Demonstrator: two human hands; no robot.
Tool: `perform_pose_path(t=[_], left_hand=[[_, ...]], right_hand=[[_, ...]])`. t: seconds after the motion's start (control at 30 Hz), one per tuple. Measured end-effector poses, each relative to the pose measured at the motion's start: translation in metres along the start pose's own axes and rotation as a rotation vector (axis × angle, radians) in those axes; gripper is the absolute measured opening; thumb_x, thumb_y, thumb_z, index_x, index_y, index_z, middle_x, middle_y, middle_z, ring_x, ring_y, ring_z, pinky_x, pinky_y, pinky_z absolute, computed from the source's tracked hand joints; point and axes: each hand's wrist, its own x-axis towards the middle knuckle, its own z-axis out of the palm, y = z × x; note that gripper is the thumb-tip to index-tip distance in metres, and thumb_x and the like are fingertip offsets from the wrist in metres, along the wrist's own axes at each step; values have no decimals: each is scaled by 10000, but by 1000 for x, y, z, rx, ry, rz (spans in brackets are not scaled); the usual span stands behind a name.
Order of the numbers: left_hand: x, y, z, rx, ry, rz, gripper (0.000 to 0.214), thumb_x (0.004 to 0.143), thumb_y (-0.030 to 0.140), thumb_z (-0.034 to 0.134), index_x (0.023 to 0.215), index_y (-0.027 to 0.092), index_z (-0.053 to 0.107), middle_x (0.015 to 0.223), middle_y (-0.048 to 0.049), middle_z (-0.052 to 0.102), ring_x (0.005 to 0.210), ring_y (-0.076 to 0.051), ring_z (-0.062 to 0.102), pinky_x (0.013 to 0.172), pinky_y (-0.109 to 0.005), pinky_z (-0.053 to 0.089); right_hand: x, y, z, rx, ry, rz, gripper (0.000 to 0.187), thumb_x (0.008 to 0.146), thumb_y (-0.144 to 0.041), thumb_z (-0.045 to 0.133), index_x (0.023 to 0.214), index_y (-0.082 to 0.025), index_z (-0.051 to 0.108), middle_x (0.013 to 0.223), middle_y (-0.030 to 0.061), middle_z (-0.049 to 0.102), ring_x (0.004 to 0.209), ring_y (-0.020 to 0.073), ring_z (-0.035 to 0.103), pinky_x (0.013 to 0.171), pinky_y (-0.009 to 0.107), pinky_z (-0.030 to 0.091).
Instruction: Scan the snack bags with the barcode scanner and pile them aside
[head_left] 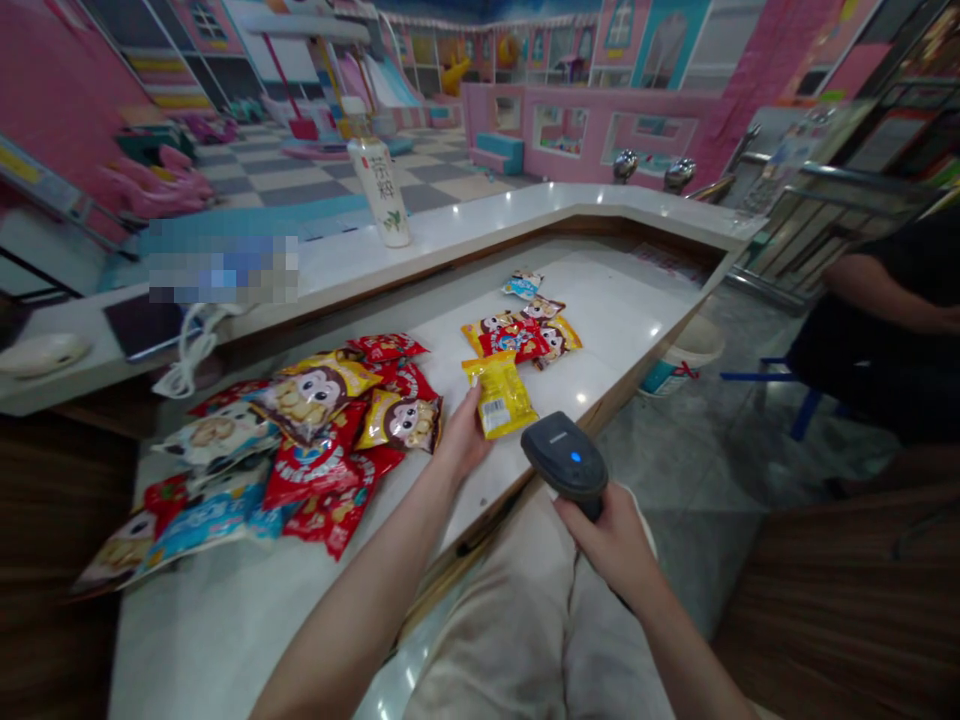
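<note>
From where I sit, working through the head camera, the yellow snack packet comes first. It lies on the white surface with its barcode showing, close to the near edge. The left hand is right beside it, fingers pressed together, their tips touching the packet's lower left edge; I cannot tell whether they pinch it or only rest against it. The right hand is closed around the grip of a black handheld barcode scanner, whose blue light is on. The scanner is angled toward the yellow packet, just beside it.

To the left of the left hand lies a heaped pile of red, yellow and blue snack packets printed with cartoon monkey faces. Farther along the surface sits a smaller group of similar packets, with a pale blue one lying just beyond it.

Behind the surface runs a raised white counter. An upright bottle with Chinese lettering stands on it, and at its left end are a dark tablet, a white cable and a white dish. A pixelated patch hides part of that area. On the right, a seated person in dark clothing sits near a white bucket on the floor. Beyond everything, I can see a pink play area with a checkered floor.
</note>
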Motion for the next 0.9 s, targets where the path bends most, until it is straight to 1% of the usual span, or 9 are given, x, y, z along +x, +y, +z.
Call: perform_pose_path(t=[0.1, 0.2, 0.3, 0.37, 0.5, 0.63, 0.8, 0.9], left_hand=[[-1, -1, 1, 10, 6, 10, 384, 897, 383, 683, 1189, 137, 650, 1129, -132, 750, 1033, -258, 731, 1005, -436, 549], [-3, -1, 3, 25, 3, -1, 407, 874, 391, 709, 1183, 133, 646, 1134, -144, 747, 1020, -276, 735, 991, -462, 557], [-6, 0, 5, 31, 13, 12, 395, 873, 399, 710, 1161, 136, 649, 1156, -145, 740, 1053, -282, 725, 1000, -461, 554], [-6, 0, 5, 36, 2, 24, 392, 873, 394, 712, 1165, 140, 647, 1169, -143, 736, 1073, -280, 718, 1008, -456, 550], [-2, -3, 0, 31, -38, -5, 449, 881, 427, 692, 1223, 142, 631, 1175, -157, 733, 1046, -280, 726, 994, -466, 556], [2, -5, -2, 43, -13, -27, 467, 885, 455, 676, 1222, 135, 630, 1142, -157, 742, 1001, -270, 738, 974, -461, 566], [-3, -2, 5, 50, 7, 5, 442, 863, 413, 717, 1200, 141, 630, 1135, -136, 746, 1021, -266, 734, 992, -447, 557], [-5, 2, 9, 62, 22, -10, 469, 878, 453, 680, 1221, 137, 626, 1155, -142, 739, 1062, -279, 720, 990, -451, 557]], right_hand=[[-2, -6, 9, -29, -34, -40, 119, 791, -280, 614, 800, -173, 667, 684, 27, 696, 653, 208, 650, 617, 260, 485], [-3, -9, 16, -76, -32, -67, 123, 793, -257, 618, 853, -173, 686, 727, 30, 715, 680, 212, 659, 644, 257, 493], [-5, -11, 20, -103, -35, -61, 122, 790, -244, 624, 868, -179, 693, 728, 32, 720, 670, 212, 659, 643, 254, 495], [-6, -12, 20, -109, -36, -57, 128, 792, -247, 622, 876, -183, 695, 733, 38, 722, 678, 220, 662, 647, 259, 499], [-7, -12, 17, -98, -43, -56, 143, 796, -247, 613, 887, -178, 698, 745, 46, 722, 686, 223, 660, 655, 264, 502], [-8, -11, 16, -92, -44, -55, 144, 801, -248, 611, 882, -169, 700, 732, 44, 718, 675, 218, 654, 647, 262, 499], [-9, -12, 15, -77, -40, -45, 165, 801, -256, 613, 902, -162, 703, 737, 42, 716, 683, 219, 657, 649, 263, 502], [-11, -13, 12, -70, -24, -45, 182, 793, -251, 616, 925, -160, 704, 771, 45, 724, 704, 222, 659, 679, 274, 511]])
